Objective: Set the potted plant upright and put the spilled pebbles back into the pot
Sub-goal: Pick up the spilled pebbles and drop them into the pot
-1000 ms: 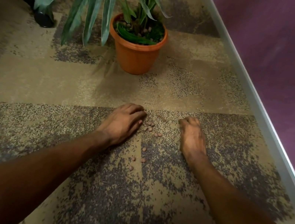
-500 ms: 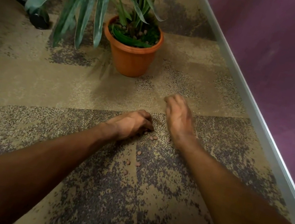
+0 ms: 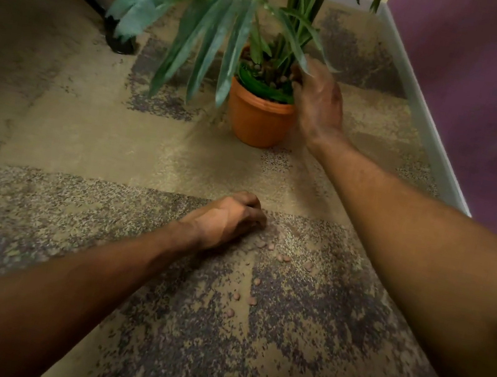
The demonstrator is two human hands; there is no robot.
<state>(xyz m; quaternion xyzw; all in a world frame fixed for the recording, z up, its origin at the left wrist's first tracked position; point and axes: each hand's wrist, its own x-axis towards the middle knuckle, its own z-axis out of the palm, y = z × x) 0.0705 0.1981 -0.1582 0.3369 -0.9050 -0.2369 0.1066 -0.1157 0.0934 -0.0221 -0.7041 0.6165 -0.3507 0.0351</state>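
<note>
Your orange pot [image 3: 257,120] stands upright at the far side, its long green leaves [image 3: 198,48] drooping left. Your right hand [image 3: 317,101] reaches over its right rim; whether it grips anything, you cannot tell. Your left hand [image 3: 230,218] rests curled closed on the mottled carpet [image 3: 85,134], with small pinkish pebbles [image 3: 281,257] scattered just right of it. A purple wall [image 3: 486,96] runs along the right.

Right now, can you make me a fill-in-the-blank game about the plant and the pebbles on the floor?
1. The orange pot is standing ____ on the carpet.
2. The ____ hand is up at the rim of the pot.
3. The left hand rests curled on the carpet, next to the spilled ____.
4. The wall beside the plant is ____.

Missing words: upright; right; pebbles; purple
</note>
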